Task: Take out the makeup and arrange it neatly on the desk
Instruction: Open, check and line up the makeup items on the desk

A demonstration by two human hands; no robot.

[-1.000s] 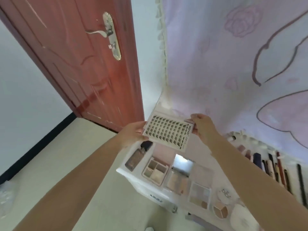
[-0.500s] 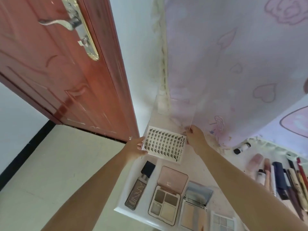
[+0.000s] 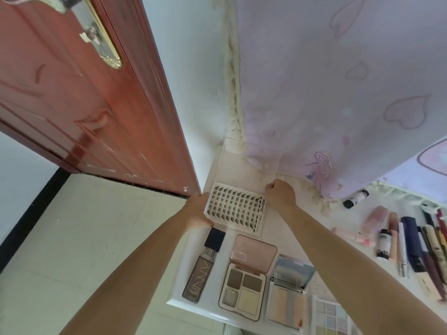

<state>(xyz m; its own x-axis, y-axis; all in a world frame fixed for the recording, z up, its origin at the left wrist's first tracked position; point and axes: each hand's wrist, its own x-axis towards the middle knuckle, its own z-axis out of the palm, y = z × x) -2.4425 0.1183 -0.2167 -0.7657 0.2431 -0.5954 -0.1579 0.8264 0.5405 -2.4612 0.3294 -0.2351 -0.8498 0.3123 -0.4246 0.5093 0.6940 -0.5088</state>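
Observation:
An open clear box of false lash clusters sits low over the far left corner of the white desk, its transparent lid standing up behind it. My left hand grips the box's left edge. My right hand pinches its far right corner by the lid hinge. In front of it lie a foundation bottle with a black cap, an open four-pan pink palette, an open mirrored powder compact and a pastel eyeshadow palette.
A red-brown door stands open at the left, close to the desk corner. A pale pink patterned cloth hangs behind the desk. At the right lie a small black-capped bottle and a row of several tubes and pencils.
Both hands have lowered the lash box toward the far left desk corner. The head has tilted down, so the door handle has slid up and the palettes sit closer.

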